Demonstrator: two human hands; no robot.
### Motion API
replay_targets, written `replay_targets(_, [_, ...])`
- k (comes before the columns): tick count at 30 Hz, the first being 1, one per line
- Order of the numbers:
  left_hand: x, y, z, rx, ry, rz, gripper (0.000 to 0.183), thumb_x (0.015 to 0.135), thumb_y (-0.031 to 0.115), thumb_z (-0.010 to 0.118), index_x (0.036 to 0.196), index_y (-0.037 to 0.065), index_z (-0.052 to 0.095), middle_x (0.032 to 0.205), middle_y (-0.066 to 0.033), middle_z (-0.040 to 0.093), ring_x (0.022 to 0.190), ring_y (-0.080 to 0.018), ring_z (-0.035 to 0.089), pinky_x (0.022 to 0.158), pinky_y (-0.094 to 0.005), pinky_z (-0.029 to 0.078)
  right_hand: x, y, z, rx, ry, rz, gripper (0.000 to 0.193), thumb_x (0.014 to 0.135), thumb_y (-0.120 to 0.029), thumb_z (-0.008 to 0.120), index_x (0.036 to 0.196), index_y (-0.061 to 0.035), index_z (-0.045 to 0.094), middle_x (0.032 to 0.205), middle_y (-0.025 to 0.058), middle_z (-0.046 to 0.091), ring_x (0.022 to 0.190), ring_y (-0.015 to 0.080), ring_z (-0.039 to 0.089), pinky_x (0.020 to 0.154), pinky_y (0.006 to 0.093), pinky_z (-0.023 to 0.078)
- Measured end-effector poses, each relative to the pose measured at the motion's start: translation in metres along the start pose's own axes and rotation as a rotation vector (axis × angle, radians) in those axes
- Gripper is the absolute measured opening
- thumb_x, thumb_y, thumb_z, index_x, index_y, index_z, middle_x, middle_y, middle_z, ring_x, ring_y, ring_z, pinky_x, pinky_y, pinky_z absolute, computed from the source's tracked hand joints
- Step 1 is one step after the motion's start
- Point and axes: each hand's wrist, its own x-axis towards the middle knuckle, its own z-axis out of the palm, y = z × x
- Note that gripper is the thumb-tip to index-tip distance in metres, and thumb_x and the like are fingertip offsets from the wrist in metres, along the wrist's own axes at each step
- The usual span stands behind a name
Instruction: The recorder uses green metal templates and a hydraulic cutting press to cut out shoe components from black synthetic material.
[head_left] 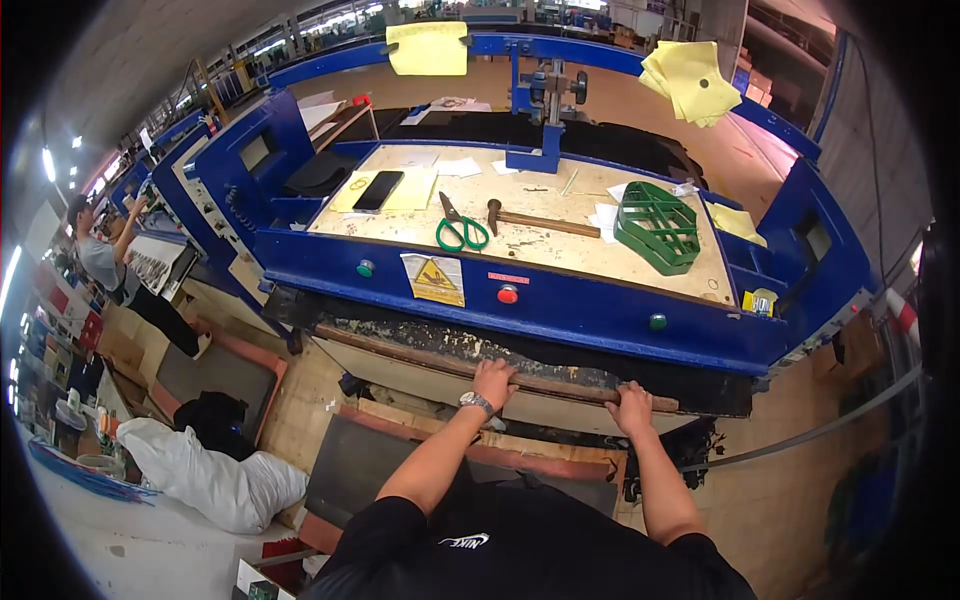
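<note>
My left hand (493, 382), with a wristwatch (476, 402) at its wrist, curls its fingers over the wooden front edge (545, 385) of a worn black ledge. Farther right, my right hand (630, 408) grips the same edge. Behind the ledge stands a blue press machine (590, 305) with a pale work board (400, 222). On that board lie green-handled scissors (461, 228), a hammer (545, 221) with a wooden handle, and a green metal cutting die (656, 228) with cross braces. A dark phone (379, 190) rests on yellow sheets at the board's left.
A red button (508, 295) sits on the blue front panel between two green ones. Yellow papers (690, 82) hang from the upper bar. Dark mats (350, 470) lie on the floor. At left are a white sack (215, 478) and another person (125, 260) standing at a machine.
</note>
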Motion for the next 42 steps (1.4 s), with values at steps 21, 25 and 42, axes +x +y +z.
replay_targets(21, [-0.066, 0.011, 0.0, -0.002, -0.153, -0.115, 0.032, 0.083, 0.038, 0.073, 0.105, 0.015, 0.072, 0.113, -0.0094, 0.065, 0.114, -0.0317, 0.057, 0.099, -0.0518, 0.041, -0.06, -0.006, -0.003, 0.004, -0.224, -0.046, 0.048, 0.077, -0.037, 0.08, 0.108, -0.0024, 0.068, 0.115, 0.0191, 0.063, 0.113, 0.0379, 0.06, 0.095, 0.0518, 0.046])
replay_targets(25, [-0.088, 0.008, -0.022, -0.5, -0.218, -0.393, 0.017, 0.087, 0.026, 0.069, 0.094, 0.011, 0.072, 0.095, -0.0123, 0.07, 0.091, -0.0314, 0.068, 0.08, -0.0441, 0.053, -0.036, 0.0, -0.011, 0.269, -0.401, -0.135, 0.047, 0.078, -0.036, 0.078, 0.104, 0.0017, 0.066, 0.11, 0.0246, 0.063, 0.106, 0.0429, 0.06, 0.09, 0.0456, 0.05])
replay_targets(42, [-0.055, -0.048, -0.042, -0.937, -0.011, -0.974, 0.042, 0.109, 0.038, 0.044, 0.119, 0.005, 0.068, 0.111, -0.0036, 0.07, 0.099, -0.0099, 0.063, 0.081, -0.0256, 0.053, 0.053, 0.004, 0.027, 0.242, -0.038, -0.939, 0.017, 0.082, -0.021, 0.073, 0.081, -0.0094, 0.06, 0.087, 0.0039, 0.056, 0.091, 0.0254, 0.053, 0.086, 0.0412, 0.042])
